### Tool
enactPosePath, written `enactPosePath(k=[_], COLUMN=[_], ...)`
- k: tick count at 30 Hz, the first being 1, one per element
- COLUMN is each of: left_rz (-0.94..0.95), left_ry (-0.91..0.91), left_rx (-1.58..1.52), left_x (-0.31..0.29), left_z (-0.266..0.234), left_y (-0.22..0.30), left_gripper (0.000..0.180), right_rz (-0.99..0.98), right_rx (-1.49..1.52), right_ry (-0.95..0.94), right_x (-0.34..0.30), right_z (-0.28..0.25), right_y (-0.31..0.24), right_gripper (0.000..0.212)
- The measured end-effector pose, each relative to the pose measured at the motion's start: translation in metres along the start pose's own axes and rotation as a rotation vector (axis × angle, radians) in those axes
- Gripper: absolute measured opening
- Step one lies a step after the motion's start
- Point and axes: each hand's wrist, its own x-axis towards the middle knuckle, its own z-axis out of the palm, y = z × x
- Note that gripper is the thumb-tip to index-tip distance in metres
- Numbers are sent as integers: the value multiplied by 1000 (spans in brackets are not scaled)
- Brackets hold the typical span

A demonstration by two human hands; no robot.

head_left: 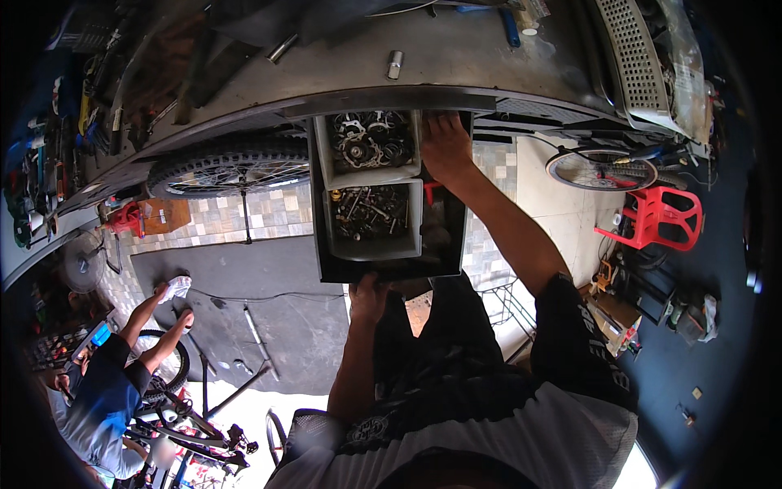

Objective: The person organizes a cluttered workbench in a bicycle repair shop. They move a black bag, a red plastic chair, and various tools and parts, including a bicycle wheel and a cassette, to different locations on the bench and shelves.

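Note:
A black drawer (322,244) is pulled out from under the workbench in front of me. Two grey bins sit in its left part. The far bin (330,167) holds ring-shaped metal parts and small hardware; the near bin (417,244) holds many bolts and screws. My left hand (368,297) grips the drawer's front edge, its fingers closed there. Reaching into the far right corner, my right hand (446,151) is beside the far bin, with its fingertips hidden below the bench edge. Something red (430,191) lies in the drawer near my right wrist.
On the workbench (342,69) lie a metal socket (396,63) and another metal cylinder (282,49). A bicycle wheel (236,167) stands below, left of the drawer. A red plastic chair (660,216) is at right. Another person (114,399) works by a bicycle at lower left.

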Motion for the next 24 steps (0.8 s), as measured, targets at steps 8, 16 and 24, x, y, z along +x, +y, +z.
enactPosePath(k=[8,16,24], left_rz=[58,31,-501], left_ry=[84,88,79], left_rx=[37,-54,-1558], left_x=[3,1,14], left_z=[-2,-5,-3], left_y=[10,17,20], left_gripper=[41,38,28], right_rz=[-292,-206,-42], right_rx=[-143,108,-180], right_ry=[-565,-326,-53], right_x=[-81,-102,-1], right_z=[16,-33,17], right_y=[-42,-26,7], right_gripper=[59,48,49])
